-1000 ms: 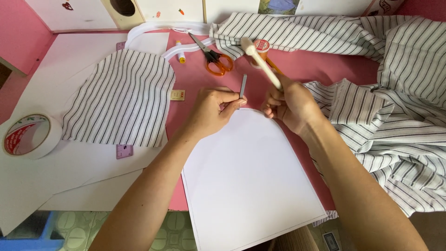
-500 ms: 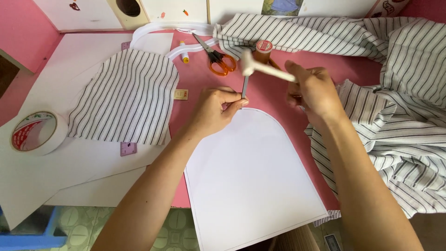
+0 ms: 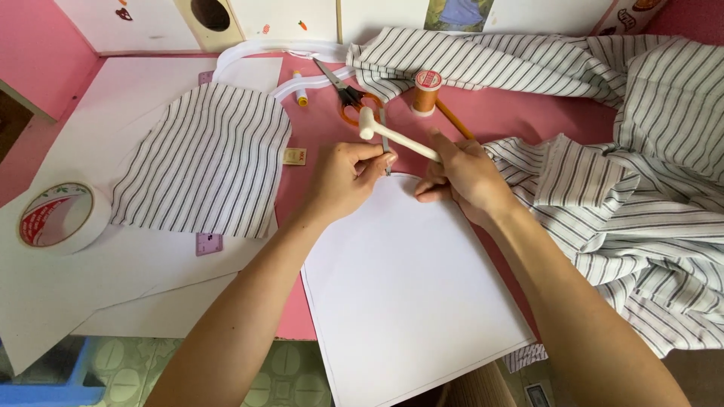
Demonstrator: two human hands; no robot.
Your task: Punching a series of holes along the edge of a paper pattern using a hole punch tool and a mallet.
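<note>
**Mallet over a hand-held punch — fingers close to the strike**

L to R: tape roll (image 3: 54, 216) flat on white card at far left, well apart from the work. Striped fabric piece (image 3: 202, 160) lies on the white card beside it. Orange scissors (image 3: 348, 96) and thread spool (image 3: 427, 91) sit further back on the pink table (image 3: 498, 113).

Left hand (image 3: 343, 181) pinches a thin grey metal punch (image 3: 385, 138) upright betw. thumb and fingers, tip at the top curved edge of the white arched card (image 3: 407, 286). Right hand (image 3: 461, 177) is closed round the handle of a small white mallet (image 3: 392, 138), head right by the punch's top end.

Risks, as I judge them: punch top is narrow, so an off-centre hit could glance onto the left fingertips. Pinch is low and light — punch may tilt or skid off the drawn line. Card isn't weighted; it could shift. Striped cloth (image 3: 641, 188) bunched at right, touching the right forearm, may drag on the swing.
</note>
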